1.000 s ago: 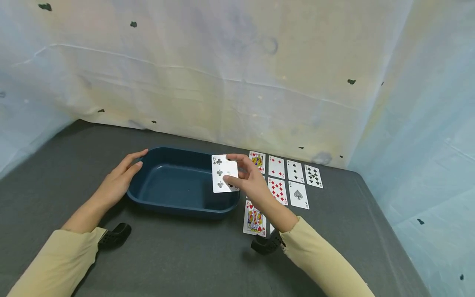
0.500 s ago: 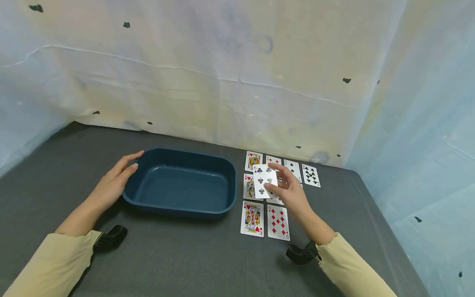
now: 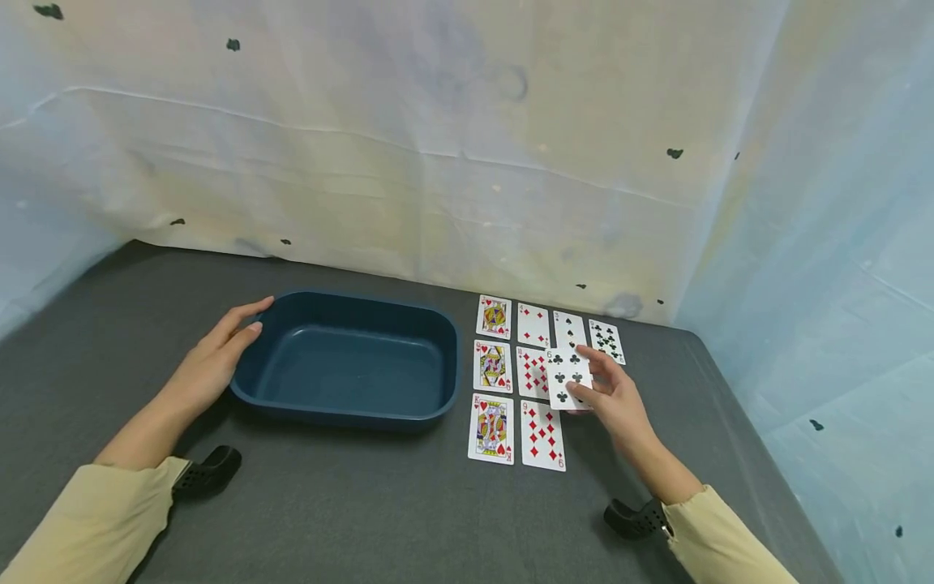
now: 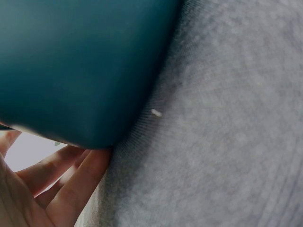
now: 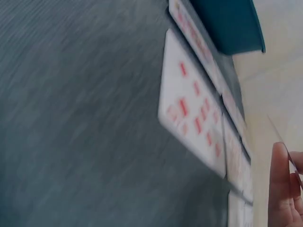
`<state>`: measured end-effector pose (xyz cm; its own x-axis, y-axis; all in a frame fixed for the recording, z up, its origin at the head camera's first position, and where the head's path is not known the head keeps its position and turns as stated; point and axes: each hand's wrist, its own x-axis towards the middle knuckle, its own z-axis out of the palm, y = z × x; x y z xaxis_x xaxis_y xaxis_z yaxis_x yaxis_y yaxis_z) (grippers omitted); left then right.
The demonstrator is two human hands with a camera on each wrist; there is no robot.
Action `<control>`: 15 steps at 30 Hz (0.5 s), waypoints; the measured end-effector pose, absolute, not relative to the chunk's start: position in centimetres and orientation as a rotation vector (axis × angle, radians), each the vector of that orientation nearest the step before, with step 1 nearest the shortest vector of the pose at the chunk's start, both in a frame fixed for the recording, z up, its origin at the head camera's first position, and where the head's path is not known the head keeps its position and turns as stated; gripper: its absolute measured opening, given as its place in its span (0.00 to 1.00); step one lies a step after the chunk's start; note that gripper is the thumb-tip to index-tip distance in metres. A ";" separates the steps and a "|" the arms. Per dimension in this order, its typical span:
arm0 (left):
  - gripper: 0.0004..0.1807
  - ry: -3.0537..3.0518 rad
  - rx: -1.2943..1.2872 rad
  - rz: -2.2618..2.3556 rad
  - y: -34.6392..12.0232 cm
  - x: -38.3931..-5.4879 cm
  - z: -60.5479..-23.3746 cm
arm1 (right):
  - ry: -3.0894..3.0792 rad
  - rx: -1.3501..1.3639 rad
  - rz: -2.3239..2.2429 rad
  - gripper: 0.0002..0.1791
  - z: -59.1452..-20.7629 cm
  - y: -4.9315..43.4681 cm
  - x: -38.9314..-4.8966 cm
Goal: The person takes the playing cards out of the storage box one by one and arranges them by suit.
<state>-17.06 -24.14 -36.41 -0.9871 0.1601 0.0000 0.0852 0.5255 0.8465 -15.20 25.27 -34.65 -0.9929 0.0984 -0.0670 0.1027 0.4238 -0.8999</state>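
My right hand (image 3: pixel 620 410) pinches a six of clubs playing card (image 3: pixel 560 377) between thumb and fingers, face up. It hangs over the middle row of laid-out cards, overlapping the ten of diamonds (image 3: pixel 529 373) and hiding whatever lies behind it. The right wrist view catches the held card (image 5: pixel 276 130) edge-on, well past a blurred nine of diamonds (image 5: pixel 191 106). At the left end of a dark blue tub (image 3: pixel 357 365), my left hand (image 3: pixel 207 365) rests with extended fingers. Its fingertips (image 4: pixel 97 161) touch the tub's outer wall in the left wrist view.
Rows of face-up cards lie right of the tub, among them a king of hearts (image 3: pixel 490 430), a queen (image 3: pixel 492 365) and a black club card (image 3: pixel 606 341). A dark grey cloth (image 3: pixel 365 503) covers the table. Pale sheeting (image 3: pixel 350 162) hangs behind and at both sides.
My right hand has carried the six of clubs rightward, from over the tub's right end to over the card rows. My left hand stays at the tub; the whole view shifts slightly.
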 end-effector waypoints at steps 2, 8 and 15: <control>0.31 2.675 0.212 1.480 -24.1 -17.1 -36.4 | 2.649 0.198 -1.662 0.34 -34.9 25.9 -15.0; 0.30 2.689 0.202 1.473 -24.1 -17.1 -36.5 | 2.714 0.276 -1.555 0.34 -35.3 27.8 -14.7; 0.30 2.686 0.205 1.471 -24.1 -17.1 -36.5 | 2.780 0.379 -1.416 0.34 -35.8 29.8 -14.8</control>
<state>-17.10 -24.07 -36.49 -0.9885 0.1514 0.0010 0.0823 0.5321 0.8427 -14.76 29.76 -35.76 -0.9709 0.2141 -0.1075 0.2129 0.5651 -0.7971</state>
